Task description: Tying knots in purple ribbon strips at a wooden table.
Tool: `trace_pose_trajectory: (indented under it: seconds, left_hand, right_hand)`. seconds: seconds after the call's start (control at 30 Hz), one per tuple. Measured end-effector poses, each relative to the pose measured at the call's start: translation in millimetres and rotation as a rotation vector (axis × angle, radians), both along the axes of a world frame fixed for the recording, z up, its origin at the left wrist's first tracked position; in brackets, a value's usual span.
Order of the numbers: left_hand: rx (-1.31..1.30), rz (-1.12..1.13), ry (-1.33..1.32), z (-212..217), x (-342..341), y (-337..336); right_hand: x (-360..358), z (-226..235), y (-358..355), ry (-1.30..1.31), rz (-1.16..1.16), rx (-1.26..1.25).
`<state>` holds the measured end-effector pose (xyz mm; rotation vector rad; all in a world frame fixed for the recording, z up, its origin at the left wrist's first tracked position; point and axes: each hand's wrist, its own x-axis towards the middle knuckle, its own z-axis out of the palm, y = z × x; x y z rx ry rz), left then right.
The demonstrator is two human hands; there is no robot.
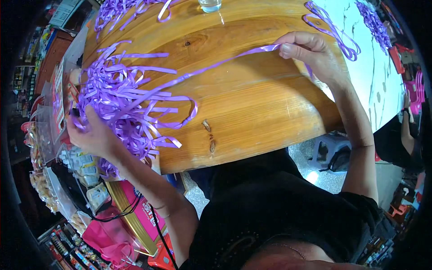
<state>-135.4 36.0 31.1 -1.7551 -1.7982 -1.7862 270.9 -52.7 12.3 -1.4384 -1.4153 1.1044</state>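
Observation:
A long purple ribbon (pixel 207 67) stretches in a nearly straight line over the wooden table, from a tangled heap of purple ribbons (pixel 135 96) on the left. My right hand (pixel 310 51), at the far right of the wood, pinches its end between thumb and forefinger; a short tail hangs below the fingers. At the left side of the heap, my left hand (pixel 94 137) has its fingers curled among the strands. By those fingertips shows a small dark thing (pixel 75 112), too small to name. What the left fingers grip is partly hidden.
More purple ribbons (pixel 117 11) lie at the far left. A looped bundle (pixel 333 29) lies far right, beside another heap (pixel 374 24) on a white marbled surface (pixel 382 85). A clear glass (pixel 210 4) stands at the far edge. Packaged goods (pixel 83 164) crowd the left; a grey stool (pixel 330 148) stands below.

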Motion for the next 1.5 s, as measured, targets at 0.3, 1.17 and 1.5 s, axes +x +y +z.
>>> trace_pose_trajectory:
  seconds: [0.3, 1.17, 1.5]
  left_hand:
    - [-0.347, -1.036, -0.394, -22.1, 162.7, -53.6]
    - [-0.623, -0.963, -0.583, -16.2, 158.7, -36.8]
    - [-0.57, -0.877, -0.947, -17.8, 137.9, -18.3]
  right_hand:
    - [-56.4, 16.3, 17.5, -0.309, 0.287, 0.599]
    - [-65.4, 23.2, 45.9, -0.708, 0.164, 1.056]
    - [-23.4, 29.0, 167.2, -0.873, -0.015, 0.986]
